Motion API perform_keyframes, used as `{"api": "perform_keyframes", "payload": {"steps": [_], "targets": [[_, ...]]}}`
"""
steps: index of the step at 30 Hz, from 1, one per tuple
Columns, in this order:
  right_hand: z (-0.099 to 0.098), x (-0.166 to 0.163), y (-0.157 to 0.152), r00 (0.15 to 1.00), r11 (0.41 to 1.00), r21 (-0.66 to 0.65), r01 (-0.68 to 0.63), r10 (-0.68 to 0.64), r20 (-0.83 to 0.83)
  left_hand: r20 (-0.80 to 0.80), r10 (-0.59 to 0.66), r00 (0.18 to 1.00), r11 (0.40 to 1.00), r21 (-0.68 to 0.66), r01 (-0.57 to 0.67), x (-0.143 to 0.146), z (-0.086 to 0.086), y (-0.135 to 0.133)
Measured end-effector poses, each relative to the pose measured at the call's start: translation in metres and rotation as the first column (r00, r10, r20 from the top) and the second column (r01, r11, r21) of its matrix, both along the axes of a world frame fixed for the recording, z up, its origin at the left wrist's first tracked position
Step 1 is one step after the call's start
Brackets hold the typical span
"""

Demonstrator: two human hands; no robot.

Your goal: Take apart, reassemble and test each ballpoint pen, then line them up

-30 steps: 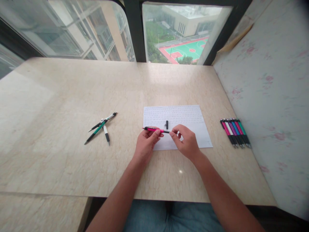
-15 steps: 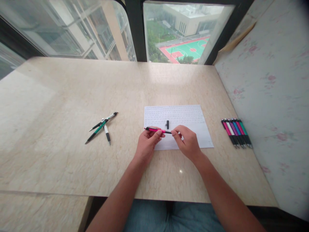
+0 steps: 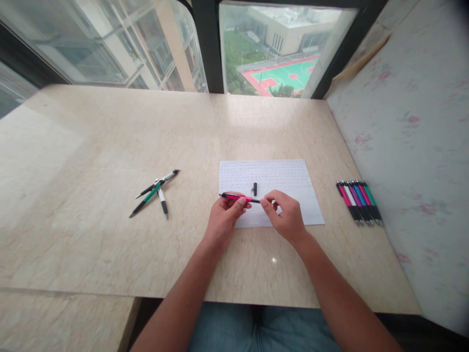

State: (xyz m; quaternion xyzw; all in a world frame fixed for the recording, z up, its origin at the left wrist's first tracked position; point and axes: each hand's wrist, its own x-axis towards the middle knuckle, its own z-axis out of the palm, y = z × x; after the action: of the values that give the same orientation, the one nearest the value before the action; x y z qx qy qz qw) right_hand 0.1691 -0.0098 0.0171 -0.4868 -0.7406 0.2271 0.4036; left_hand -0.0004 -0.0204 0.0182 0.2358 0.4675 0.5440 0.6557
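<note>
A pink pen barrel (image 3: 241,197) with a black clip end lies in the closed fingers of my left hand (image 3: 224,215), just over a sheet of paper (image 3: 286,173). From the barrel's right end runs a thin dark pen refill (image 3: 255,201). The thumb and fingertips of my right hand (image 3: 284,213) pinch its far end, which they hide. Just beyond the barrel, a black pen grip (image 3: 255,188) rests on the paper, with a tiny dark piece touching or close beside its left side, too small to make out. Faint lines of writing cover the upper part of the sheet.
Several coloured pens (image 3: 359,202) lie side by side near the wall on the right. To the left, a green pen (image 3: 148,199) crosses two white-and-black pens (image 3: 162,202). Windows (image 3: 286,54) border the far edge of the stone-patterned table (image 3: 110,254).
</note>
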Motion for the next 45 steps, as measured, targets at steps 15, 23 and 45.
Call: {"api": "perform_keyframes", "payload": {"steps": [15, 23, 45], "targets": [[-0.016, 0.010, 0.013, 0.988, 0.987, -0.073, 0.143, -0.137, 0.075, 0.094, 0.174, 0.980, 0.985, -0.029, -0.172, -0.004, -0.003, 0.005], [-0.019, -0.004, 0.026, 0.879, 0.996, -0.040, 0.075, -0.047, 0.474, 0.140, 0.203, 0.969, 0.979, -0.042, -0.199, -0.006, -0.006, 0.007], [-0.005, 0.008, 0.025, 0.933, 0.986, -0.161, 0.040, -0.095, -0.347, 0.068, 0.291, 0.954, 0.956, 0.010, -0.292, -0.016, -0.009, 0.013]]}}
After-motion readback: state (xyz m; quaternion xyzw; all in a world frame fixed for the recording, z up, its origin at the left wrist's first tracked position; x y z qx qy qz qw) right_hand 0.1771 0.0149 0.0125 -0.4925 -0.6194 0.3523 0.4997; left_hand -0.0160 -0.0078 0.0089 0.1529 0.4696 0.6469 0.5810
